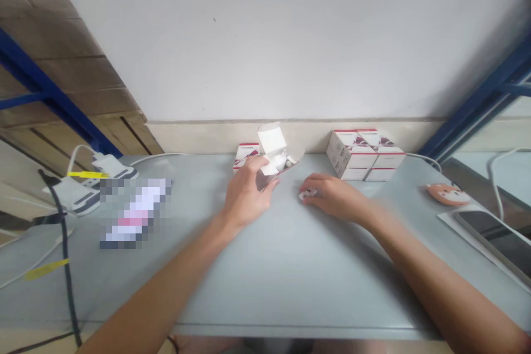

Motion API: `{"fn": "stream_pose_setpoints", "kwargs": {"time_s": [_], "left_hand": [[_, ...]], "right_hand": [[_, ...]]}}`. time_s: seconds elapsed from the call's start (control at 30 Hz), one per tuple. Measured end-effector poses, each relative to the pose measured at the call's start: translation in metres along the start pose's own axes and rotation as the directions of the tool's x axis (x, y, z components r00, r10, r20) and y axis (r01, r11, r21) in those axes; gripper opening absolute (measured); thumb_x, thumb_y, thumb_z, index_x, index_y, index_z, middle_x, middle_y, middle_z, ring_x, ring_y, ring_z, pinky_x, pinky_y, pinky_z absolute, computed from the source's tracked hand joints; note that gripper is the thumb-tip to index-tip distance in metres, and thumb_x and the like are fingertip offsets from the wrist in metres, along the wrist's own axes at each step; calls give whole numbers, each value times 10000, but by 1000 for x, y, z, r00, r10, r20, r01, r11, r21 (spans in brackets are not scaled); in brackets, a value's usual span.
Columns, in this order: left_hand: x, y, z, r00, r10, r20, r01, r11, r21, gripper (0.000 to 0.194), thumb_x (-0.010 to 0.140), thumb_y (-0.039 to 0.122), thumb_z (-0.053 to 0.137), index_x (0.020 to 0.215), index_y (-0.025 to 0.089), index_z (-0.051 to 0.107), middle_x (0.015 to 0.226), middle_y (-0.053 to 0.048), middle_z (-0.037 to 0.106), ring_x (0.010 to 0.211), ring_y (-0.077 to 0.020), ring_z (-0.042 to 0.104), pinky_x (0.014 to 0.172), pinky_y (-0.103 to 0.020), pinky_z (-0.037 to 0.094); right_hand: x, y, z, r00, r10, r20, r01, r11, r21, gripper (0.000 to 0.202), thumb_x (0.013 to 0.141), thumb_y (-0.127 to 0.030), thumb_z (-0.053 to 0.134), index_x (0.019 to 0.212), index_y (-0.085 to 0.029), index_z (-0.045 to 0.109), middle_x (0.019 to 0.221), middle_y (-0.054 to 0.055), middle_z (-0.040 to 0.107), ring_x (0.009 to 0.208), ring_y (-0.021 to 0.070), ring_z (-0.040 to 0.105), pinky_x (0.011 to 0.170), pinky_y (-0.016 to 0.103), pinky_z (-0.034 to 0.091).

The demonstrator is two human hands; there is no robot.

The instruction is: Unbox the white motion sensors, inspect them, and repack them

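In the middle of the table, my left hand (248, 191) is closed around a small carton (272, 141) with its flaps raised. Its opening is tilted toward the right, and something whitish shows inside, too blurred to name. To the right of it, low over the tabletop, my right hand (334, 196) pinches a small white object (307, 193) between thumb and fingers. Most of that object is covered by the fingers, so its kind does not show. Just behind the left hand stands another red-and-white carton (248, 154).
Closed red-and-white boxes (365, 155) stand together at the back right. A power strip (85, 199) with plugs and cables lies at the left, near a pixelated item (136, 213). At the right are an orange-and-white round item (448, 194) and a dark phone-like slab (498, 238).
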State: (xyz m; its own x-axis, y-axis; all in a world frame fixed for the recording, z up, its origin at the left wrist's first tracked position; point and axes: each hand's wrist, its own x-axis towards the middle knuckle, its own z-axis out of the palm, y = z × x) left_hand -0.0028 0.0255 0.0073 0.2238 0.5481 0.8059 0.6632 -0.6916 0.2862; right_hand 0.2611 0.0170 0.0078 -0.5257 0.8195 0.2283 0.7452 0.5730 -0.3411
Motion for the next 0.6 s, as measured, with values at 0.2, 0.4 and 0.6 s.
{"fn": "stream_pose_setpoints", "kwargs": {"time_s": [0.2, 0.4, 0.6], "left_hand": [[-1, -1, 0, 999, 51, 0, -51, 995, 84, 594, 896, 191, 771, 1359, 300, 417, 1283, -79, 686, 1197, -255, 707, 891, -363, 588], [-1, 1, -2, 995, 92, 29, -95, 987, 133, 555, 926, 211, 734, 1360, 315, 404, 1305, -89, 680, 1186, -271, 709, 902, -395, 586], [-1, 10, -4, 985, 82, 153, -102, 986, 128, 403, 916, 155, 715, 1244, 290, 524, 1323, -75, 687, 1135, -249, 719, 876, -377, 584]], "right_hand": [[-1, -3, -1, 1000, -9, -22, 9, 1000, 7, 250, 955, -275, 701, 1198, -251, 753, 1187, 86, 738, 915, 228, 753, 818, 372, 601], [2, -22, -21, 850, -81, -520, 83, 996, -18, 281, 991, -277, 674, 1272, -291, 673, 1282, 90, 703, 1119, 259, 724, 951, 437, 604], [0, -60, -27, 598, -116, -793, 162, 987, -22, 173, 943, -219, 735, 1087, -280, 660, 1157, 113, 707, 1098, 287, 710, 952, 489, 599]]}}
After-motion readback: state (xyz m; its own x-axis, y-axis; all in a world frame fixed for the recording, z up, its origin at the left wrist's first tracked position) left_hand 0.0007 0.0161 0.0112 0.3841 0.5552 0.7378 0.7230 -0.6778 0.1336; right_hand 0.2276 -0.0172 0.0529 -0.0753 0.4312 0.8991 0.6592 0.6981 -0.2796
